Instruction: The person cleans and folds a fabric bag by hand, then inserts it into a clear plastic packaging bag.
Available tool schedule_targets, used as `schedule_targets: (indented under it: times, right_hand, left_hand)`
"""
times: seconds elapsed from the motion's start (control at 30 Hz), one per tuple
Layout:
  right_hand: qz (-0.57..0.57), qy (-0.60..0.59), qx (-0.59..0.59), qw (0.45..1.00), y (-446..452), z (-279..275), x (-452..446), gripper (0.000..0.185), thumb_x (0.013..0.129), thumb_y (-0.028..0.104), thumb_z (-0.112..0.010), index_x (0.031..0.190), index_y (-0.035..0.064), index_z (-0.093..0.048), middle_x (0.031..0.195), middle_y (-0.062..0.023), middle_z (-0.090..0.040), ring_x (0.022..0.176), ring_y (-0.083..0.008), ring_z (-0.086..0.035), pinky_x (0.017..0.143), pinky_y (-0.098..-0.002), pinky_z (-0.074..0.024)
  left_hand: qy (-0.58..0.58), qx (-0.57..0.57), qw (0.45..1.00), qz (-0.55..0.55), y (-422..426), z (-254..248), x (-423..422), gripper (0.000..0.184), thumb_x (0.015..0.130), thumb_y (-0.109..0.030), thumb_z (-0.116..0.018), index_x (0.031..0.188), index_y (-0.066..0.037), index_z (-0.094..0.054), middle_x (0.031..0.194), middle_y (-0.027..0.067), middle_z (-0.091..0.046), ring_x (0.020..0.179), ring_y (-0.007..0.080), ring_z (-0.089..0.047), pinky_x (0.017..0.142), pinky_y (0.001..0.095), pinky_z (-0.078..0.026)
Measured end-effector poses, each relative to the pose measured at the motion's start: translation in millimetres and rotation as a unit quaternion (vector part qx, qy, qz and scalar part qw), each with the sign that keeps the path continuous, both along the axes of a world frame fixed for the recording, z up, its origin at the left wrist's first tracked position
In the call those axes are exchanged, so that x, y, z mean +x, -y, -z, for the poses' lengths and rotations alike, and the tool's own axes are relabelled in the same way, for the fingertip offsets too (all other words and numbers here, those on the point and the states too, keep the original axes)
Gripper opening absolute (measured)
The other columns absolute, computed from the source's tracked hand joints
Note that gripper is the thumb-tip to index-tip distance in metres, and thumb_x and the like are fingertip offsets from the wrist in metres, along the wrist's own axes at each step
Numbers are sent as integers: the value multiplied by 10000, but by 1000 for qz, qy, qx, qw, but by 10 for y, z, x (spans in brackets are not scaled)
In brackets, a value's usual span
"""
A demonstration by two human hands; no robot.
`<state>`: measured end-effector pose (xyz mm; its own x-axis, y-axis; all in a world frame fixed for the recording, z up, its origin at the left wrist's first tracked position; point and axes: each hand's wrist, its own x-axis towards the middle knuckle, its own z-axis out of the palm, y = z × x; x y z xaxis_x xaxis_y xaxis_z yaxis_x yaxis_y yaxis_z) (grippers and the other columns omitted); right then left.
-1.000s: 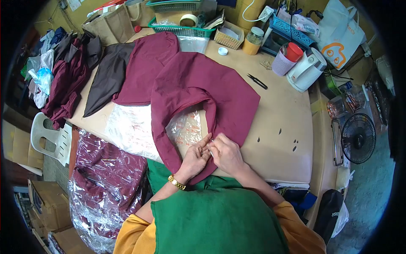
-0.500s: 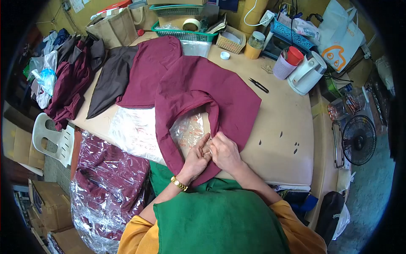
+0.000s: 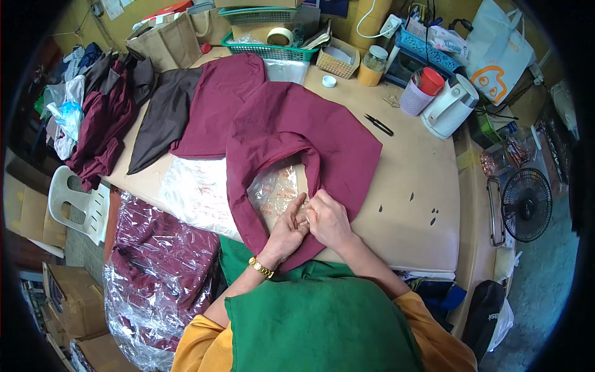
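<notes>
A maroon garment [image 3: 338, 133] lies on the table, its hemmed opening forming a ring around a bare patch of tabletop and clear printed plastic. At the near right of that ring my two hands meet. My left hand [image 3: 286, 234], with a gold watch [image 3: 261, 268] at the wrist, is turned partly palm up, index finger pointing forward and the other fingers curled at the cloth edge. My right hand [image 3: 328, 220] is closed in a pinch on the garment's edge, knuckles up. The fingertips hide what exactly lies between them.
Black thread snips [image 3: 379, 125] lie at the right, near a white cap [image 3: 329, 81]. An electric kettle [image 3: 450, 106] and a purple cup [image 3: 416, 98] stand at the back right. White plastic [image 3: 201, 192] lies left of the garment. Bagged maroon cloth [image 3: 161, 273] sits below the table edge.
Both hands stay at the same edge of the garment, with only slight shifts of the fingers. The cloth lies almost as before.
</notes>
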<state>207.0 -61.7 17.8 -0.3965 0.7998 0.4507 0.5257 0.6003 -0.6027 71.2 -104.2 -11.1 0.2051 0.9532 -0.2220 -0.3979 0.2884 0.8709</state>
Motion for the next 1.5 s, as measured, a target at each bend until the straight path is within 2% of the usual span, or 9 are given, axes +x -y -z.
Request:
schedule_targets:
  times: [0.8, 0.97, 1.03, 1.07, 1.13, 1.27, 1.33, 1.47, 1.5]
  right_hand:
    - [84, -23, -41, 995, 33, 144, 243, 64, 843, 38, -638, 809, 14, -590, 860, -135, -595, 759, -363, -637, 663, -462, -521]
    - [-35, 23, -130, 991, 40, -108, 518, 90, 826, 55, -670, 829, 4, -595, 846, -153, -588, 777, -374, -629, 675, -464, -517]
    - [-1, -6, 3, 1000, -313, -238, 672, 82, 855, 66, -677, 836, 14, -617, 770, -110, -605, 705, -279, -646, 631, -389, -518]
    - [77, -176, -141, 971, -490, -344, 713, 78, 898, 81, -664, 845, 27, -643, 727, -57, -640, 653, -157, -626, 608, -313, -503]
    - [213, -179, -90, 956, -1034, -551, 948, 67, 913, 75, -650, 873, 23, -662, 773, -70, -695, 673, -112, -631, 620, -278, -503]
    - [227, -119, -75, 964, -1985, -223, 1306, 94, 879, 69, -671, 948, 5, -671, 916, -177, -677, 796, -239, -677, 714, -342, -525]
    - [282, 58, 254, 923, -2022, -209, 1266, 126, 885, 93, -669, 975, 8, -647, 1053, -208, -608, 943, -347, -626, 798, -425, -495]
    - [218, 8, -50, 975, -814, -705, 637, 227, 917, 273, -647, 894, 64, -563, 963, -195, -526, 883, -383, -559, 767, -490, -452]
    - [143, 81, 5, 986, -506, -608, 542, 245, 901, 299, -667, 907, 83, -552, 942, -180, -532, 900, -373, -576, 758, -511, -463]
  left_hand:
    - [-72, 15, 997, -15, 17, -32, -2, 790, 861, 172, -516, 1548, -33, -185, 987, 28, -613, 807, 57, -519, 761, 205, -446]
    - [-49, 9, 999, 10, -11, -37, -29, 763, 877, 161, -502, 1543, -48, -194, 1055, 54, -638, 897, 76, -568, 797, 209, -464]
    - [-44, 33, 998, 24, -5, 18, -31, 631, 911, 110, -521, 1492, -40, -325, 1056, 79, -675, 985, 122, -638, 853, 242, -500]
    - [-45, 40, 998, 29, -31, -116, -54, 631, 911, 110, -521, 1492, -40, -325, 1056, 79, -675, 985, 122, -638, 853, 242, -500]
    - [-340, 144, 923, 107, 23, -558, -178, 516, 916, 39, -576, 1417, -20, -466, 979, 101, -680, 901, 168, -658, 833, 294, -527]
    - [-667, 322, 657, -140, -131, -822, -510, 405, 757, -79, -739, 1143, -42, -622, 997, 153, -608, 906, 343, -582, 807, 430, -462]
    - [-662, 289, 669, -176, -249, -830, -705, 398, 731, -77, -751, 1103, -56, -613, 1023, 156, -566, 952, 364, -532, 825, 457, -421]
    - [-728, 233, 625, -158, -330, -702, -949, 533, 712, -65, -760, 1191, -44, -528, 1055, 176, -550, 968, 379, -538, 824, 461, -434]
    - [-722, 236, 632, -156, -338, -646, -989, 571, 703, -52, -756, 1207, -34, -489, 1089, 189, -534, 982, 396, -541, 837, 464, -444]
